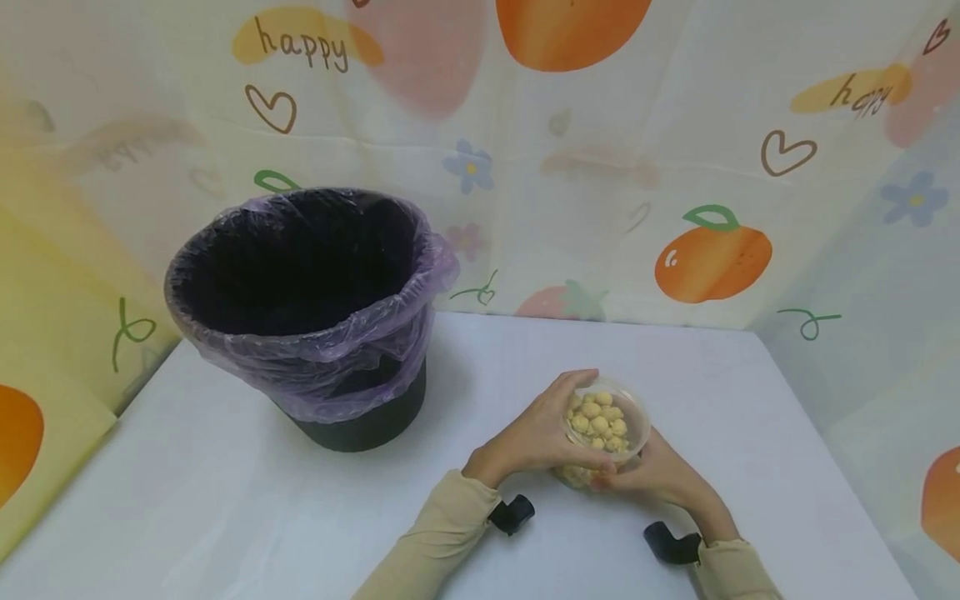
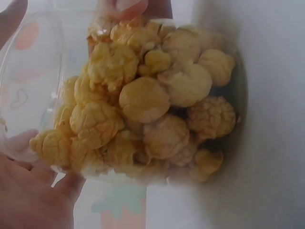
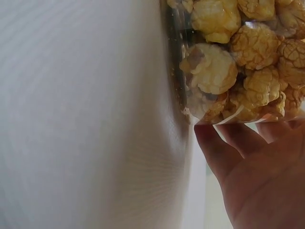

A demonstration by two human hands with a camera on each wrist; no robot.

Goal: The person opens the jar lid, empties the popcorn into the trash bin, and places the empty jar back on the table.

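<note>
A clear plastic tub [image 1: 636, 410] of round yellow popcorn [image 1: 597, 423] stands on the right half of the table, its top uncovered. My left hand [image 1: 542, 429] grips it from the left, up by the rim, with thumb and fingers spread round the wall. Lower down on the right side, my right hand [image 1: 666, 473] holds the same tub. In the left wrist view, popcorn [image 2: 143, 100] shows through the clear wall above the white surface. From the right wrist, fingers [image 3: 217, 152] lie against the tub's far side, close to its base.
Left of the hands stands a black bin [image 1: 367, 433], its mouth uncovered, with a purple plastic liner [image 1: 330, 367] folded over the rim. The white table [image 1: 225, 508] meets a printed fabric backdrop [image 1: 585, 200] behind and at both sides. Black fittings [image 1: 513, 515] sit at both sleeve cuffs.
</note>
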